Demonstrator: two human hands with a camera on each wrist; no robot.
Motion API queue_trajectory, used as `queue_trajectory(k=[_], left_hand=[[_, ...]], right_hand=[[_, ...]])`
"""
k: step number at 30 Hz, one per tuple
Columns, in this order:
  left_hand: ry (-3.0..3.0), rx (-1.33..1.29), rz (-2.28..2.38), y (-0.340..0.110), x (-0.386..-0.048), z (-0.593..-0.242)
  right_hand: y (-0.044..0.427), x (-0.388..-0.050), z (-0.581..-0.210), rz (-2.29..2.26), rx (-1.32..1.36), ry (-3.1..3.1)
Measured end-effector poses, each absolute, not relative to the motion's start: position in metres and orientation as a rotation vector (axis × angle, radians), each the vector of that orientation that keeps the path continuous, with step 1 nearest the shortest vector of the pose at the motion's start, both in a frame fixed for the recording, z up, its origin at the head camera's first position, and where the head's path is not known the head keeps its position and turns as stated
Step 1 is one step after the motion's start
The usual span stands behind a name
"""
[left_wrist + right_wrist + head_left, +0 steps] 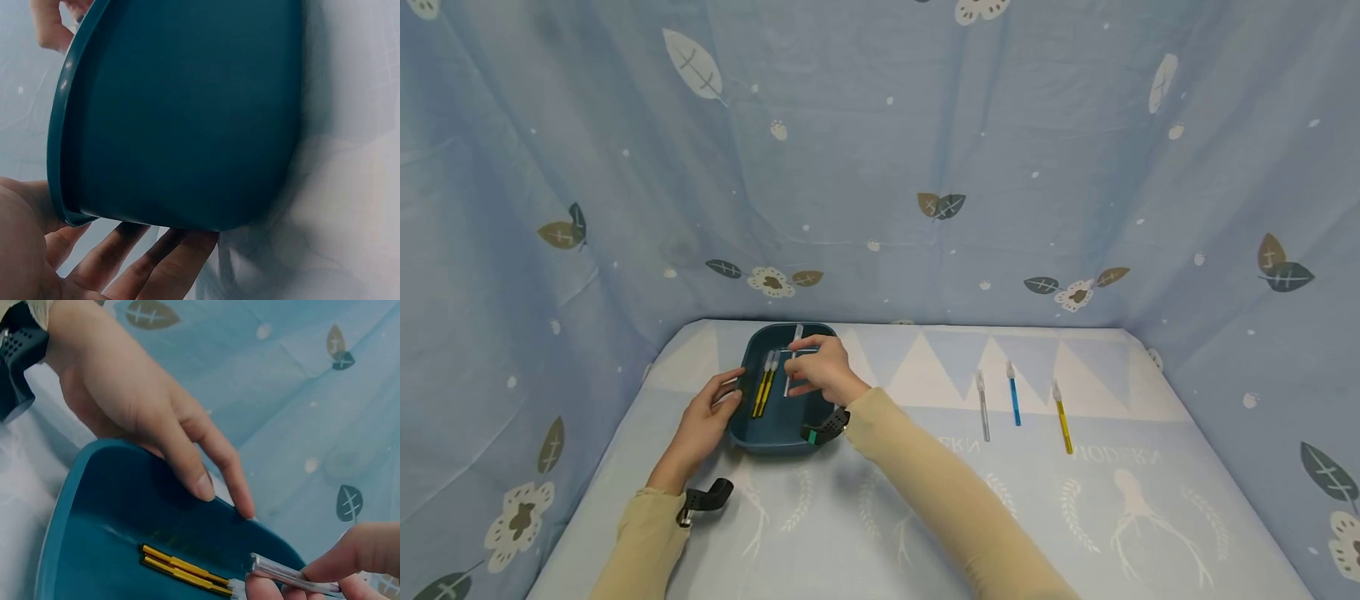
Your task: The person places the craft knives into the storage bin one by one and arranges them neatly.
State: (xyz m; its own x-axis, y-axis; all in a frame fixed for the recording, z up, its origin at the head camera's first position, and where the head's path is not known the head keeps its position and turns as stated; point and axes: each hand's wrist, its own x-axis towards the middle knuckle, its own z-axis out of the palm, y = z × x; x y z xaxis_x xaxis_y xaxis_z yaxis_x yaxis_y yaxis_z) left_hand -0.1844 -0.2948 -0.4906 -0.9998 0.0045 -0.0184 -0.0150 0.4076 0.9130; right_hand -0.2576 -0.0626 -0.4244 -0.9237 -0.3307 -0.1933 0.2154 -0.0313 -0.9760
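Note:
A dark teal tray (778,446) stands at the table's left, with two yellow craft knives (187,573) side by side inside it. Over the tray, my right hand (826,367) pinches a silver craft knife (281,573) between thumb and fingers; its clear-capped end points toward the tray's far side. My left hand (702,425) holds the tray's left side, thumb at the rim (209,499) and fingers along the outer wall, as the left wrist view shows. The knives inside the tray are hidden from that view.
Farther right on the table lie a silver craft knife (983,408), a blue craft knife (1014,396) and a yellow craft knife (1063,421), roughly parallel and spaced apart. A patterned blue curtain (880,167) hangs behind the table and along both sides.

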Motion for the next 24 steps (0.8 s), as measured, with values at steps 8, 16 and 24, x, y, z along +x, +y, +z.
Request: queue_trajectory(k=[8, 16, 24], left_hand=[[2.623, 0.011, 1.709, -0.296, -0.185, -0.492], [2.634, 0.013, 1.716, -0.297, -0.185, -0.494], [2.642, 0.009, 1.711, -0.297, -0.186, -0.494]], right_hand=[[-0.075, -0.264, -0.432, -1.998, -0.042, 1.932], [-0.088, -0.27, -0.441, -1.974, -0.02, 1.955], [-0.098, -0.278, -0.448, -1.884, 0.041, 2.066]])
